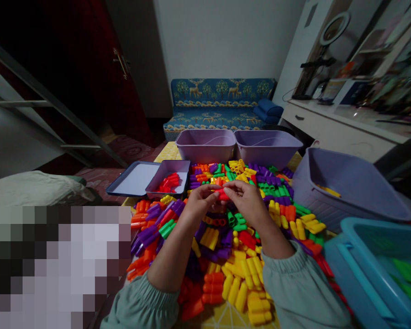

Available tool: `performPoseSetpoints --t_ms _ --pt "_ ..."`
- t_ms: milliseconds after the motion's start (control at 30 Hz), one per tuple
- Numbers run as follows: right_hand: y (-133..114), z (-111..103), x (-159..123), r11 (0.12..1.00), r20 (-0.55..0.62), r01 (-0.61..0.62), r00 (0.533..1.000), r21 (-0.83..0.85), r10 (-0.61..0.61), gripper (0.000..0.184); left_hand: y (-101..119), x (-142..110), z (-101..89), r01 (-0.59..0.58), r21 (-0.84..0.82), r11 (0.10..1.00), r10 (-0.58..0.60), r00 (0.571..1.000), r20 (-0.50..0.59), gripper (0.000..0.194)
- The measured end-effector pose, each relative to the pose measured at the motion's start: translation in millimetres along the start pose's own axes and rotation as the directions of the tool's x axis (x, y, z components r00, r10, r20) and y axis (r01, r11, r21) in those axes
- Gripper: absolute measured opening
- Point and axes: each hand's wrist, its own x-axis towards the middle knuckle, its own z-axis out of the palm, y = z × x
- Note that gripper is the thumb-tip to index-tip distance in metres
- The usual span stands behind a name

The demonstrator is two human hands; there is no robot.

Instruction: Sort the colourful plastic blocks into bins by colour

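Both hands meet over the middle of a wide pile of plastic toy pieces. Between them is a red plastic toy piece [222, 195], partly covered by the fingers. My left hand [203, 198] pinches its left side with thumb and fingertips. From the right, my right hand [243, 196] is closed on the same piece, thumb on top. Below and around the hands lie yellow tube-shaped pieces [236, 292], purple pieces [149, 235], green pieces [239, 221] and orange pieces [213, 288], many joined in rows.
A purple box [150, 189] with red pieces and an open lid [133, 178] sits at left. Two lilac bins [205, 146] stand at the back. On the right are a larger lilac bin [356, 183] with a yellow piece and a teal bin [373, 274] holding green pieces.
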Motion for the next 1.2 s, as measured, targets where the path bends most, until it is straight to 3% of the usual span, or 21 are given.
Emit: performPoseSetpoints --t_ms 233,367,433,500,600,700,800,900,967,1000,1100,1200 --pt "0.2 -2.0 1.1 0.999 -0.036 0.006 0.999 0.038 -0.005 0.027 9.7 -5.2 2.1 0.041 -0.118 0.992 -0.050 0.996 -0.076 0.021" --pt "-3.0 -1.1 0.8 0.989 -0.058 -0.022 0.998 0.145 0.031 0.027 12.6 -2.5 2.8 -0.058 -0.282 0.958 -0.004 0.977 -0.213 0.022" --pt "-4.1 -1.0 1.0 0.982 -0.073 -0.026 0.996 0.184 0.041 0.026 17.3 -0.7 1.0 -0.221 -0.391 0.894 0.070 0.928 -0.365 0.021" --pt "-5.0 -1.4 1.2 0.978 -0.082 -0.030 0.995 0.208 0.048 0.025 25.1 0.2 -2.8 -0.389 -0.454 0.802 0.105 0.839 -0.534 0.021" --pt "-6.2 -1.7 1.1 0.975 -0.088 -0.036 0.995 0.221 0.057 0.025 38.2 -0.6 -9.3 -0.476 -0.507 0.718 0.028 0.748 -0.663 0.018" --pt "-6.1 -0.7 0.8 0.976 -0.088 -0.044 0.994 0.213 0.064 0.026 44.1 -2.3 -11.4 -0.462 -0.546 0.699 -0.042 0.736 -0.676 0.012" --pt "-3.5 0.1 1.2 0.981 -0.091 -0.044 0.994 0.190 0.062 0.025 39.1 -2.6 -9.6 -0.425 -0.504 0.752 -0.007 0.759 -0.651 0.011" --pt "-0.1 -1.7 1.9 0.997 -0.081 -0.032 0.996 0.076 0.038 0.021 29.5 -1.3 -11.3 -0.307 -0.266 0.914 0.129 0.840 -0.527 0.024" --pt "0.6 -4.2 1.7 0.999 -0.052 -0.025 0.998 -0.047 0.023 0.017 24.6 -0.9 -15.8 -0.221 0.091 0.971 0.238 0.901 -0.362 0.032" --pt "0.2 -5.5 1.3 0.994 -0.031 -0.027 0.999 -0.109 0.024 0.016 23.0 -1.5 -18.2 -0.195 0.300 0.934 0.278 0.923 -0.265 0.033" --pt "-2.7 -7.2 -1.5 0.956 0.049 -0.041 0.997 -0.290 0.058 0.014 20.4 -6.7 -21.9 -0.165 0.788 0.593 0.302 0.953 -0.027 0.033" --pt "-4.2 -4.1 -5.2 0.910 0.149 -0.018 0.985 -0.414 0.087 0.015 17.3 -13.5 -16.8 -0.139 0.944 0.300 0.209 0.975 0.077 0.038"
